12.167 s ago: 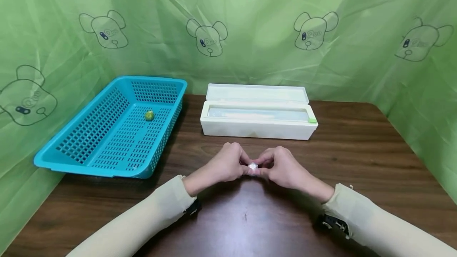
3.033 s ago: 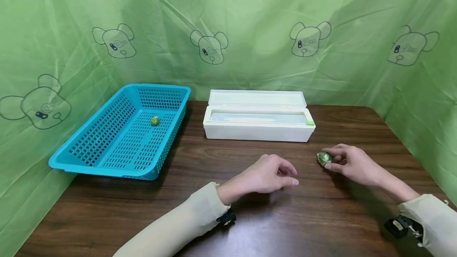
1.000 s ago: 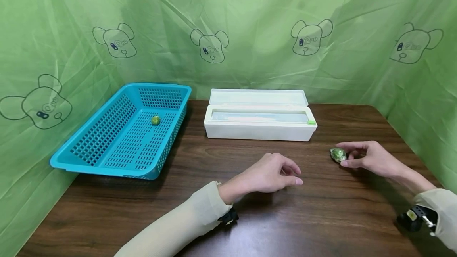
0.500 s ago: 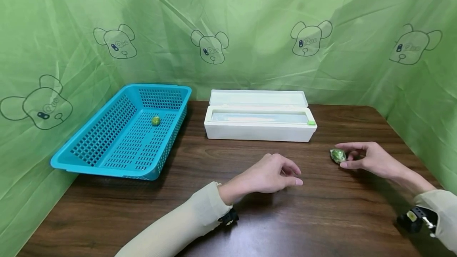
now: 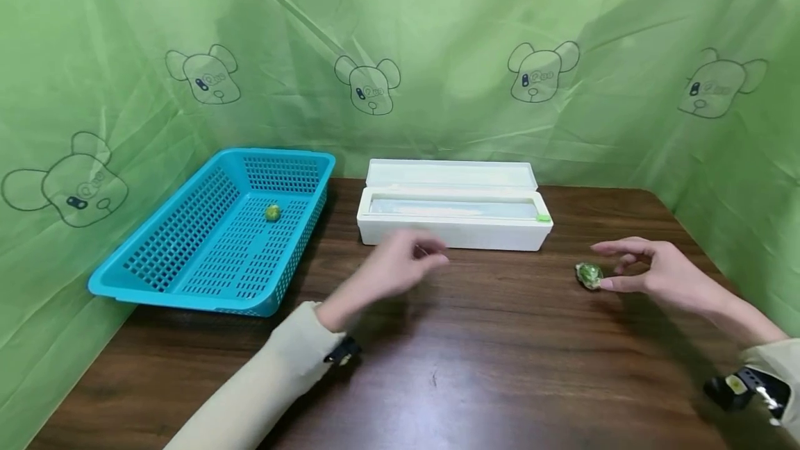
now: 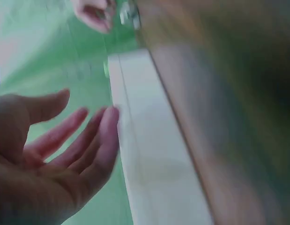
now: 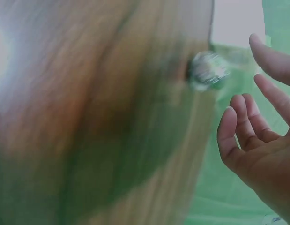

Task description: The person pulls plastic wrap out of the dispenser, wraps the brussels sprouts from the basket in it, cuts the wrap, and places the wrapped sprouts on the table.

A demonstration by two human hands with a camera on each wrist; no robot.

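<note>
A small round green thing wrapped in clear film, like a Brussels sprout, lies on the right of the table. Beside it my right hand hovers with thumb and fingers spread; in the right wrist view the wrapped ball sits apart from the fingertips. My left hand, blurred, is over the table just in front of the white cling film box, fingers loosely bent and nothing in them. A yellowish-green ball of similar size lies in the blue basket.
The film box stands at the back centre with its lid raised and a green slider at its right end. A green curtain with mouse drawings encloses the back and sides of the dark wooden table.
Both hands pinched the wrapped ball at the centre; the right hand then carried it rightward and has now let go. My left hand has just swung left and away from me.
</note>
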